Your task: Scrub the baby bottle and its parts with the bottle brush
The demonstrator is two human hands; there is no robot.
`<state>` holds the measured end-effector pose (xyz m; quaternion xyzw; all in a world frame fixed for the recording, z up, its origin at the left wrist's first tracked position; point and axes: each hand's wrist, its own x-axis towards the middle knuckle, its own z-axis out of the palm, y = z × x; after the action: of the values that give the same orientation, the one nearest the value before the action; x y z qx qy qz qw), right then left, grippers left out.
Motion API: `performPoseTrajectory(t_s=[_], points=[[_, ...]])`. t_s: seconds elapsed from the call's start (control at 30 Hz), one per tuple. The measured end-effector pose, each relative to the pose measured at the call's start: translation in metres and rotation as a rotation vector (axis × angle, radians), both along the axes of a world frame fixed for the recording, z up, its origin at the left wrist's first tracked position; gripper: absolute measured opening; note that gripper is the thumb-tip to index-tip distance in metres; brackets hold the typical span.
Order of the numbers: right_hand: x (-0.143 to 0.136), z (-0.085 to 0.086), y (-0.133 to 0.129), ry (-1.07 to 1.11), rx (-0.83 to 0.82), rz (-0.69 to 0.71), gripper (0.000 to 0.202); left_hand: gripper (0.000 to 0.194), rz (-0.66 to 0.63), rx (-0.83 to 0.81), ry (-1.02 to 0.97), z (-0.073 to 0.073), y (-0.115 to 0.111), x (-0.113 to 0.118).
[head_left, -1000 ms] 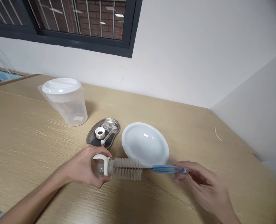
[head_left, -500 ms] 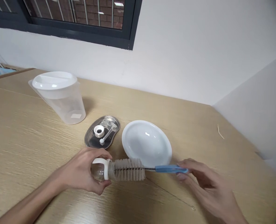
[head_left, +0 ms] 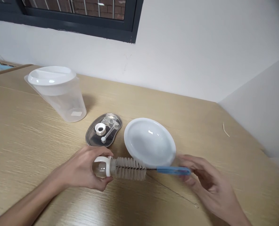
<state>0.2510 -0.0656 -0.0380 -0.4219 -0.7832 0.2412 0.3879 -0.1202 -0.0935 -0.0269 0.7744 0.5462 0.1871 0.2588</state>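
Note:
My left hand (head_left: 86, 171) is closed around a small clear baby bottle (head_left: 100, 169) with a white handle collar, lying sideways with its mouth to the right. A bottle brush (head_left: 130, 169) with pale bristles meets that mouth; its tip is inside or right at the opening. Between the thumb and fingers of my right hand (head_left: 205, 182) is the end of the brush's blue handle, and these fingers are slightly blurred. Just beyond the brush stands a white bowl (head_left: 151, 141). A thin wire brush (head_left: 174, 192) with a looped end lies on the table below the blue handle.
A kidney-shaped metal tray (head_left: 91, 137) holds a white ring cap (head_left: 100, 128) and several clear plastic parts. Behind it to the left stands a translucent lidded pitcher (head_left: 59, 94). A short pale strip (head_left: 225, 129) lies at the table's right side. The wall and window (head_left: 83, 22) bound the back.
The view has tilted slightly, so most things sit a little higher in the picture. Both hands keep their holds; the brush has barely shifted against the bottle.

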Motion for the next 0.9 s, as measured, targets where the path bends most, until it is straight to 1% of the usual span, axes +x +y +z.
performPoseTrajectory(t_s=[0.03, 0.07, 0.17, 0.23, 0.33, 0.43, 0.47, 0.53, 0.63, 0.67, 0.73, 0.77, 0.8, 0.83, 0.9], points=[[0.003, -0.002, 0.001, 0.023, 0.001, 0.009, 0.031, 0.043, 0.008, -0.012, 0.0, 0.0, 0.0, -0.001], [0.005, -0.004, 0.001, 0.033, 0.005, 0.022, 0.034, 0.043, 0.014, -0.022, -0.003, -0.001, 0.0, -0.001], [0.011, -0.007, 0.001, 0.026, 0.016, 0.061, 0.026, 0.044, 0.018, -0.025, -0.009, -0.002, 0.0, -0.003], [0.011, -0.006, 0.0, 0.012, 0.007, 0.038, 0.024, 0.045, 0.005, -0.003, -0.007, -0.003, 0.0, -0.003], [0.006, -0.001, -0.001, -0.034, -0.01, -0.002, 0.01, 0.047, -0.025, 0.027, 0.007, -0.006, -0.002, -0.002], [-0.001, 0.004, -0.001, -0.094, -0.028, -0.016, 0.038, 0.05, -0.043, 0.035, 0.026, -0.007, -0.003, -0.001], [-0.003, 0.006, -0.001, -0.113, -0.04, -0.02, 0.043, 0.05, -0.045, 0.033, 0.028, -0.007, -0.003, -0.001], [-0.005, 0.007, 0.0, -0.132, -0.06, -0.024, 0.045, 0.049, -0.043, 0.018, 0.028, -0.007, -0.002, -0.001], [-0.004, 0.006, 0.001, -0.142, -0.067, -0.029, 0.04, 0.048, -0.04, -0.004, 0.03, -0.006, -0.001, -0.001], [-0.002, 0.005, 0.002, -0.139, -0.059, -0.027, 0.034, 0.048, -0.038, -0.002, 0.037, -0.006, 0.0, -0.001], [0.002, 0.001, 0.001, -0.12, -0.032, -0.026, 0.015, 0.049, -0.028, 0.012, 0.058, -0.006, 0.0, -0.001], [0.004, -0.001, 0.001, -0.107, -0.02, -0.032, 0.018, 0.049, -0.024, 0.016, 0.07, -0.007, -0.001, -0.002], [0.006, -0.004, 0.001, -0.093, -0.01, -0.036, 0.029, 0.049, -0.02, 0.016, 0.077, -0.007, -0.001, -0.002], [0.007, -0.005, 0.001, -0.079, -0.003, -0.037, 0.035, 0.049, -0.019, 0.008, 0.078, -0.007, -0.001, -0.001], [0.007, -0.007, 0.002, -0.046, 0.023, -0.007, 0.034, 0.047, -0.021, -0.012, 0.066, -0.007, -0.001, -0.001]])
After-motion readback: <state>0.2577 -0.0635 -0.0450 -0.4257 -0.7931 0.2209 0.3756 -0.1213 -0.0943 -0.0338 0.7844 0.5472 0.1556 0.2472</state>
